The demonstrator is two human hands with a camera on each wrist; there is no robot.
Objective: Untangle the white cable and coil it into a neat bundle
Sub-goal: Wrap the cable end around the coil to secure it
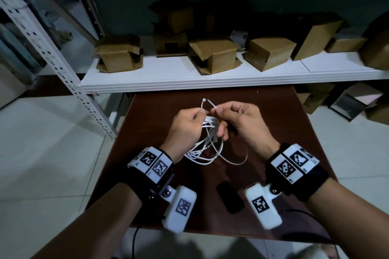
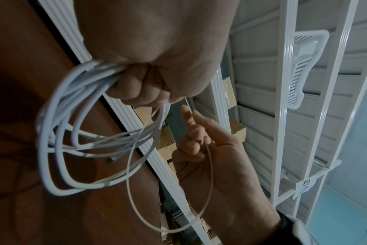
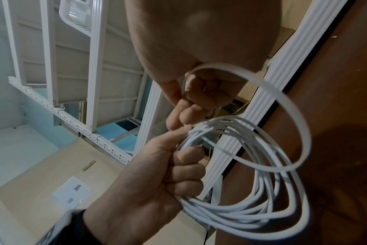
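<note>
The brown table point(image 1: 284, 115) stands in front of a white metal shelf point(image 1: 189, 82); its near edge is hidden behind the forearms and wrist cameras. The shelf's far right end is cut off by the frame edge. Cardboard boxes point(image 1: 212, 54) line the shelf, several with open flaps; those at the back are too dark to make out. A dark flat object point(image 1: 230, 197) lies on the table between the wrists; its type cannot be determined.

The white cable point(image 1: 202, 151) is held above the table centre, clear of the surface as far as the head view shows. Its loops hang downward from the left hand point(image 1: 185, 128), so the bundle's long axis runs roughly vertical, top at the fist, bottom toward the person. In the left wrist view the connector end point(image 2: 109, 160) is small and blurred.

The left hand has its fingers curled tightly round the gathered top of the loops. The right hand point(image 1: 242, 124) pinches a thin white cable tie point(image 1: 207, 102) between thumb and forefinger; the tie's flat strap forms a wide loop point(image 3: 293, 119) round the cable. The tie's head points up and away from the person, between the two hands. The thumb tips are hidden behind the knuckles in the head view.
</note>
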